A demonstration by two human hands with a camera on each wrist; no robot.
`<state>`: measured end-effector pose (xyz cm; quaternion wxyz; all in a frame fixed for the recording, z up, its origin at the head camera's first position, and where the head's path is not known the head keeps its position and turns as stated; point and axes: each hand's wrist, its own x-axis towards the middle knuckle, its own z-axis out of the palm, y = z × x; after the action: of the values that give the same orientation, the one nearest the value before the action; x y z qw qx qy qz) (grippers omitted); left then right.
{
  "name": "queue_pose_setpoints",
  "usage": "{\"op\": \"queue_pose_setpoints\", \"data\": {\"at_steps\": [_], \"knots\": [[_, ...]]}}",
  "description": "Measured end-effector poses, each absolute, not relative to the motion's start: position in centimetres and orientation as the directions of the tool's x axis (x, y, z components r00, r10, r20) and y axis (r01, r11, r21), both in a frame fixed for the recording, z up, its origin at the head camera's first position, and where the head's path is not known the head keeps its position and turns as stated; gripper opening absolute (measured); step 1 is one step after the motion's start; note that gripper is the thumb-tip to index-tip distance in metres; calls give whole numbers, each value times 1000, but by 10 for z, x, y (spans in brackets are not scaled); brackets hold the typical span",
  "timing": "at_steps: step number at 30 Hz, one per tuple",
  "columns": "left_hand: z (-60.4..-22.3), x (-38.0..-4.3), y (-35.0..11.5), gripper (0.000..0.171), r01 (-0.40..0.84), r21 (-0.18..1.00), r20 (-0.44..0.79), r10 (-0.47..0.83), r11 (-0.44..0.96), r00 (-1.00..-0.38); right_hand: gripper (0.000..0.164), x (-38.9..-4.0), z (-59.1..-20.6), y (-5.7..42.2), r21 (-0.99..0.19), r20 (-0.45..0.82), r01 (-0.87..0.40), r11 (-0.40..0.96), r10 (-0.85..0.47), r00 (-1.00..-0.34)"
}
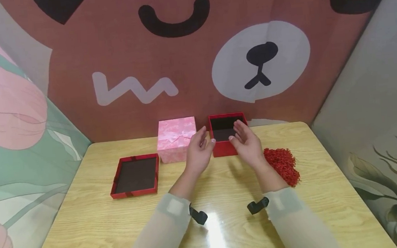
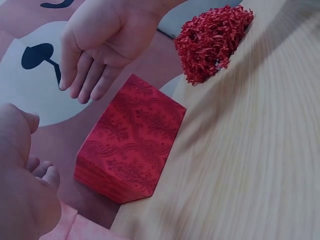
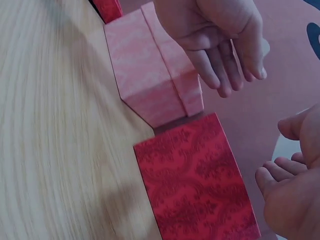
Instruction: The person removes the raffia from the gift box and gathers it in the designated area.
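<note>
Both hands are raised over the table with palms turned toward each other and nothing held. My left hand point(image 1: 198, 154) is near the right front of a pink gift box point(image 1: 172, 153) with a bow on its lid. My right hand point(image 1: 250, 146) overlaps the front right corner of a red box point(image 1: 224, 149) in the head view. That red box has no lid on, shows a dark inside, and bears a damask pattern on its outer side in the left wrist view point(image 2: 135, 130). The fingers of both hands are relaxed and slightly bent.
A heap of red shredded paper point(image 1: 282, 166) lies to the right, beside the right forearm. At the left, a red box lid point(image 1: 135, 193) rests with its dark inside up. A wall with a printed bear point(image 1: 191, 52) stands behind the wooden table point(image 1: 97, 229).
</note>
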<state>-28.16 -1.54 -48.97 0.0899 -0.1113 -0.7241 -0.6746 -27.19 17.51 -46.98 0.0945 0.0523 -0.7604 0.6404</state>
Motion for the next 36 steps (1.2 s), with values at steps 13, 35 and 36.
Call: {"op": "queue_pose_setpoints", "data": {"at_steps": [13, 35, 36], "knots": [[-482, -279, -47, 49, 368, 930, 367, -56, 7, -928, 70, -273, -473, 138, -973, 205, -208, 98, -43, -978], [-485, -280, -109, 40, 363, 911, 405, -264, 194, -875, 71, -276, -489, 96, -931, 185, -221, 290, -145, -972], [-486, -280, -112, 40, 355, 910, 405, -272, 216, -873, 71, -276, -490, 95, -930, 175, -212, 301, -148, -973]]}}
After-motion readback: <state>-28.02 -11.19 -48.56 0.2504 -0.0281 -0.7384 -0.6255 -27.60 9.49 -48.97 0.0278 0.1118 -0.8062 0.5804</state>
